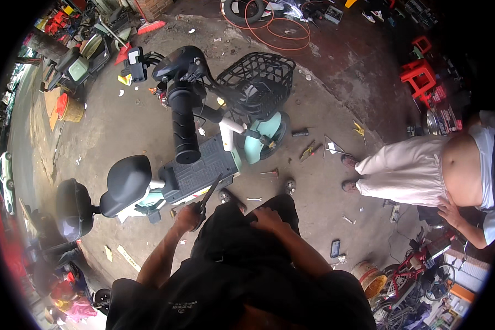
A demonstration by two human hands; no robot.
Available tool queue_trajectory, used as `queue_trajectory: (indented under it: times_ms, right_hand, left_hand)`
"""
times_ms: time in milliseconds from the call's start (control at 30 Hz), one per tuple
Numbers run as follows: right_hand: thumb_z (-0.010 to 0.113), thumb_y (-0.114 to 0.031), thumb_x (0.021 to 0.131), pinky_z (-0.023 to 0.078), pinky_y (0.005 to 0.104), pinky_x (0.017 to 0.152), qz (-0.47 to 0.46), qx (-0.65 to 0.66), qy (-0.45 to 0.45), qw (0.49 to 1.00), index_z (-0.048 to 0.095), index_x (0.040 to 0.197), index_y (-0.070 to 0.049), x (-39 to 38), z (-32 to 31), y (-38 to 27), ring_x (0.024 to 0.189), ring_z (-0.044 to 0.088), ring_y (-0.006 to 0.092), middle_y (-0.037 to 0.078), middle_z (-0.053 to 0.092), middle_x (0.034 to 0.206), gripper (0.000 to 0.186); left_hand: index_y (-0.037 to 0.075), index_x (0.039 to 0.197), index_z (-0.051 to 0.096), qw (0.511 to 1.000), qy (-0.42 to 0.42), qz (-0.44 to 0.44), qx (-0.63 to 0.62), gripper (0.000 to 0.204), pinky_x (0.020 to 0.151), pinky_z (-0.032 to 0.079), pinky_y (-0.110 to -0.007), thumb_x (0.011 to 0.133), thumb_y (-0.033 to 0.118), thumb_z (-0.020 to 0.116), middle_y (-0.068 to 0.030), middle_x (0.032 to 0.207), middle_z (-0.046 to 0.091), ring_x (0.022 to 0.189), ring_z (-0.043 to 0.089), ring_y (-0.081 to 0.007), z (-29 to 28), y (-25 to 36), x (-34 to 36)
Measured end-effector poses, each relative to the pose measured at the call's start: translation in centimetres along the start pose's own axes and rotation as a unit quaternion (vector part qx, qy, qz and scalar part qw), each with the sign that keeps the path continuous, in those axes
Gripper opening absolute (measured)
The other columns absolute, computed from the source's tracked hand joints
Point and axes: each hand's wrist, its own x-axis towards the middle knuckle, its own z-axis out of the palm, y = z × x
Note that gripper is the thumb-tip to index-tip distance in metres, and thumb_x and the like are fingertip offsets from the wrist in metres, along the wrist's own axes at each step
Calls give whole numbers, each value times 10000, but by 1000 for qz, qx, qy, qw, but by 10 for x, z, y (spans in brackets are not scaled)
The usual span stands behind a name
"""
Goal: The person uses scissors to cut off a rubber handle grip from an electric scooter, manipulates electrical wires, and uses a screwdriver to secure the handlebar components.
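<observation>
My left hand (188,217) is closed around a long, flat dark tool (212,190) that slants up and to the right, its kind unclear. The tool's tip lies over the edge of the scooter's black footboard (195,168). Before me stands a mint-green electric scooter with a black seat (129,179), a black handlebar grip (184,124) and a black front basket (264,77). Resting on my dark trousers near the thigh, my right hand (268,219) looks open and holds nothing that I can see. Its fingertips are partly hidden.
A wrench (254,199), a screwdriver (270,172), pliers (309,151) and a phone (335,248) lie on the floor. At right stands another person in pale trousers (401,168). Red stools (419,77), bicycles (412,272) and an orange hose (300,38) are farther out.
</observation>
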Motion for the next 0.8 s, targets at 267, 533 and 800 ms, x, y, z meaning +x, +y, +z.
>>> queue_trajectory:
  times_ms: [267, 533, 800]
  right_hand:
    - [518, -289, 877, 475, 387, 799, 6, 68, -122, 990, 633, 952, -80, -70, 84, 36, 943, 614, 261, 143, 635, 936, 250]
    - [542, -262, 878, 464, 384, 829, 41, 368, -71, 926, 615, 926, -37, -52, 104, 171, 949, 611, 280, 153, 625, 946, 241]
    - [600, -162, 813, 482, 441, 843, 160, 21, 228, 960, 567, 1113, -118, 230, 215, 365, 1070, 533, 302, 110, 535, 1121, 305]
  left_hand:
    - [109, 1118, 603, 995, -75, -55, 43, 418, 826, 483, -447, 776, 349, 613, -172, 1013, 658, 992, 613, -356, 72, 21, -21]
    - [117, 1086, 603, 982, -118, -23, 143, 329, 815, 490, -449, 800, 278, 595, -147, 977, 678, 934, 640, -351, 217, 42, 83]
    - [56, 1014, 592, 938, -115, 167, 282, 285, 659, 541, -369, 768, 195, 627, -96, 855, 674, 841, 670, -235, 421, 12, 288]
